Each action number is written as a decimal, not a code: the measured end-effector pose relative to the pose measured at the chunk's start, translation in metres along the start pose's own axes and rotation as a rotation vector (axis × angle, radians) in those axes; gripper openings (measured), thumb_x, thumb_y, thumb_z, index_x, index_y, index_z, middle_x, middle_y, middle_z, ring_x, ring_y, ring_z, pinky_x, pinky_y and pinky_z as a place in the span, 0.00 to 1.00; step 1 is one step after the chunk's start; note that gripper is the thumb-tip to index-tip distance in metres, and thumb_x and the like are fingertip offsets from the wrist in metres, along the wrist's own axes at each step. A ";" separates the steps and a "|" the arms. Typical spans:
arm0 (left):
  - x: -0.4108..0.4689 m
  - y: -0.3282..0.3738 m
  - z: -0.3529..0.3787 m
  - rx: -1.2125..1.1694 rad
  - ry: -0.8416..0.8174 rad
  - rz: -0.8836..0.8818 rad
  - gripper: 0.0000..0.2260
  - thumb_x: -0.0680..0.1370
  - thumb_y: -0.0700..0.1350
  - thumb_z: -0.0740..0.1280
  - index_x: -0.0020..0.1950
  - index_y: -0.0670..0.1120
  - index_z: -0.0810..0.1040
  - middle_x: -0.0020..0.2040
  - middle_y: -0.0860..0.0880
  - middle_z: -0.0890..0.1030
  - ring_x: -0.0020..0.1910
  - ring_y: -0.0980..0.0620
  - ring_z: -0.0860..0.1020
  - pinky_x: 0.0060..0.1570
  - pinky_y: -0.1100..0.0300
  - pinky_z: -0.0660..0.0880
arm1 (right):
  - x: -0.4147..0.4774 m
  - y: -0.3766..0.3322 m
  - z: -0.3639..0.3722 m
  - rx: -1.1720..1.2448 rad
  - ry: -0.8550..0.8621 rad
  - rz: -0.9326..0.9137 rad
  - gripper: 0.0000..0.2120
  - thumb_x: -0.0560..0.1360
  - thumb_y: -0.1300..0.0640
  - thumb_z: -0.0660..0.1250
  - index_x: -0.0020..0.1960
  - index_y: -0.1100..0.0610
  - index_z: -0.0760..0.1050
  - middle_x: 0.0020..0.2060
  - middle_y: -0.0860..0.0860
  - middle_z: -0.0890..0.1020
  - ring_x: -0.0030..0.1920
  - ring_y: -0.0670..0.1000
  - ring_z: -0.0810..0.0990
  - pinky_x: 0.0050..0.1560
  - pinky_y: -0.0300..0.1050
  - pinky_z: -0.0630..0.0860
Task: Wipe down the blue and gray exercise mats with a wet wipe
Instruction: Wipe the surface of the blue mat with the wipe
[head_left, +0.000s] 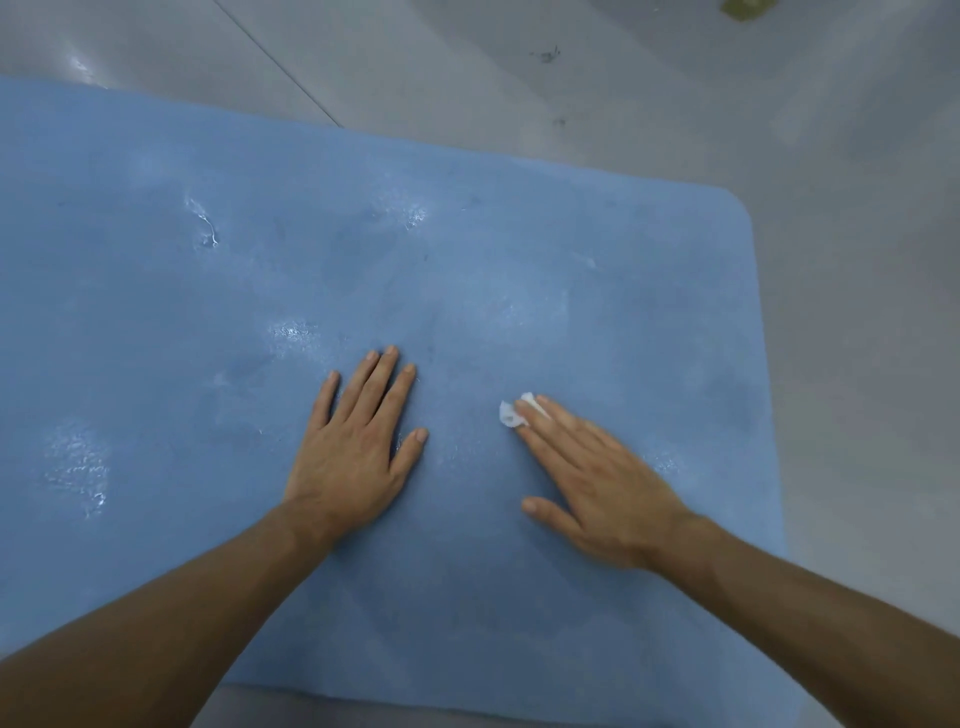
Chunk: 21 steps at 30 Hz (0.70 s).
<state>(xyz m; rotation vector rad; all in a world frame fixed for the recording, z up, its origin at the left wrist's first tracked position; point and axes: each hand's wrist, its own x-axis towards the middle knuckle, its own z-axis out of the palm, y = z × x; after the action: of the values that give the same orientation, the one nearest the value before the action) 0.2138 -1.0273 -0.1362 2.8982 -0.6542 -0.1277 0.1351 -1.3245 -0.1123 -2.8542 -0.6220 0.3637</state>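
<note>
Looking down at the blue mat (156, 312), sprawled across most of the view on a gray floor (857, 260). Got the left hand (348, 457) planted flat near center, palm down, fingers straight, gripping nothing. Same deal with the right hand (608, 483) at its 3 o'clock: flat, straight-fingered, just pressing a little wadded white wet wipe (509, 414) onto the mat under the fingertips. Seeing shiny wet patches (78, 467) toward 9 and 11 o'clock.

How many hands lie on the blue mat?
2. The left hand lies flat on the blue mat; the right hand beside it presses the wet wipe under its fingers.
</note>
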 end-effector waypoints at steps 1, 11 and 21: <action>0.000 0.000 0.001 0.001 -0.005 -0.001 0.31 0.84 0.61 0.48 0.85 0.48 0.57 0.85 0.50 0.52 0.84 0.53 0.48 0.82 0.44 0.48 | 0.002 0.010 -0.004 0.007 0.010 0.068 0.37 0.84 0.34 0.47 0.85 0.53 0.43 0.84 0.49 0.48 0.84 0.48 0.44 0.82 0.49 0.48; 0.001 -0.003 0.002 0.001 -0.037 -0.006 0.32 0.84 0.63 0.45 0.85 0.49 0.55 0.85 0.52 0.50 0.84 0.53 0.47 0.81 0.45 0.47 | -0.009 0.116 -0.024 0.174 0.245 0.671 0.41 0.80 0.36 0.53 0.84 0.59 0.52 0.81 0.55 0.58 0.81 0.54 0.58 0.80 0.54 0.57; -0.002 0.005 -0.003 -0.039 -0.054 -0.044 0.31 0.83 0.62 0.46 0.85 0.50 0.55 0.85 0.52 0.50 0.84 0.55 0.45 0.81 0.48 0.42 | 0.008 0.007 -0.008 0.224 0.079 0.258 0.43 0.80 0.29 0.50 0.85 0.52 0.41 0.83 0.46 0.41 0.82 0.43 0.35 0.81 0.42 0.41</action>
<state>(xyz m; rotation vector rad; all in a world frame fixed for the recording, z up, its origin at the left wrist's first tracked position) 0.2104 -1.0302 -0.1327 2.8817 -0.5902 -0.2221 0.1473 -1.3286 -0.1085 -2.7176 -0.1832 0.3339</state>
